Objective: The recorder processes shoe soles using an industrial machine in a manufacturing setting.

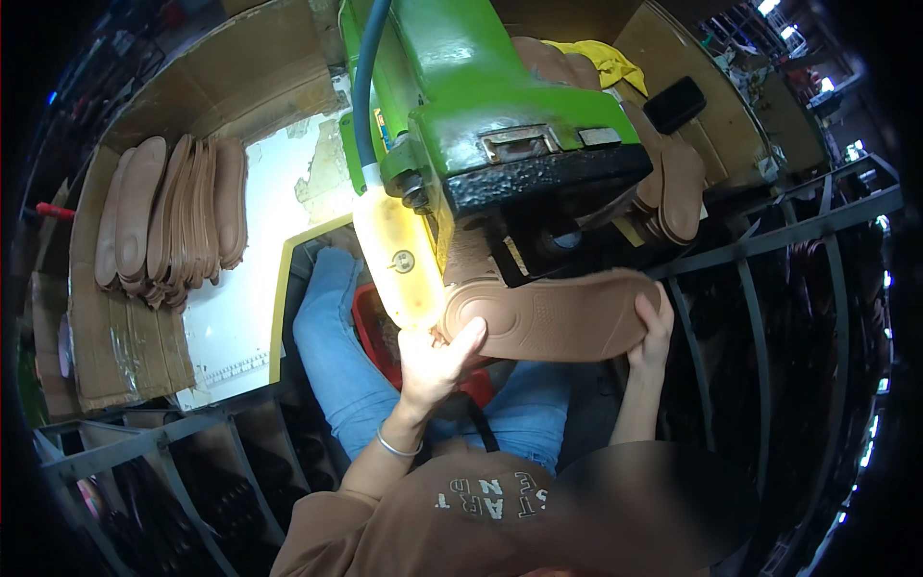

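Observation:
A brown shoe insole (567, 315) is held level between my two hands, just below the head of a green machine (471, 77). My left hand (437, 361) grips its heel end, the thumb lying on the upper face. At the toe end, my right hand (654, 327) is closed round the edge. The insole's far edge lies close under the dark underside of the machine; whether it touches there I cannot tell. A lit yellow lamp (399, 260) hangs right beside my left hand.
Left, a row of brown insoles (183, 212) stands in a cardboard tray (221, 58). More insoles (681, 188) lie right of the machine, near a yellow cloth (601, 62) and a black object (675, 104). A red container (370, 322) sits between my legs. Metal racks (769, 245) flank me.

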A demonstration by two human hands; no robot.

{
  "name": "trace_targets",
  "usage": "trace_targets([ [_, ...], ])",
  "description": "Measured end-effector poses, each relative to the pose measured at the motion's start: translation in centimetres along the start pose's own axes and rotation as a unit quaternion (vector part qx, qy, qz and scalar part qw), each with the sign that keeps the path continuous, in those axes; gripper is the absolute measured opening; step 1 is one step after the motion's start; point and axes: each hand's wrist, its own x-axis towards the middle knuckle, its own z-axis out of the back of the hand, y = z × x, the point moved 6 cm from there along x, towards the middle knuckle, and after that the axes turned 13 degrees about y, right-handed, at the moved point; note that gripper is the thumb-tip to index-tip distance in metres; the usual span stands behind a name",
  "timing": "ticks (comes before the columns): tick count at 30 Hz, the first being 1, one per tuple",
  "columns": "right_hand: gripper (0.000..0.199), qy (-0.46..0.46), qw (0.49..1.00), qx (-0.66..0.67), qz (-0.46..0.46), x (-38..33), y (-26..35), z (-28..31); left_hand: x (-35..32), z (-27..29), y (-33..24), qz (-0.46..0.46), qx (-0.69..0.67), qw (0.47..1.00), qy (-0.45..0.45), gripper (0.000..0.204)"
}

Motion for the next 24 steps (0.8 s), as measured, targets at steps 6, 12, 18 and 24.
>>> trace_targets([
  [6,0.026,0.085,0.996,0.039,0.004,6.0,-0.6,-4.5,-0.8,3.9,-0.6,-0.012,0.059,0.998,-0.010,0.032],
  [12,0.027,0.103,0.994,0.034,0.011,4.9,-3.1,-9.6,-3.1,9.0,-2.7,-0.013,0.034,0.998,-0.057,0.040],
  [18,0.026,0.134,0.991,-0.014,0.016,3.3,-3.9,-14.4,-8.0,14.0,-1.4,-0.001,0.027,0.993,-0.113,0.044],
  [24,0.030,0.215,0.968,-0.093,0.085,3.0,-3.0,-17.1,-11.6,14.7,0.0,0.006,-0.004,0.990,-0.140,0.040],
])
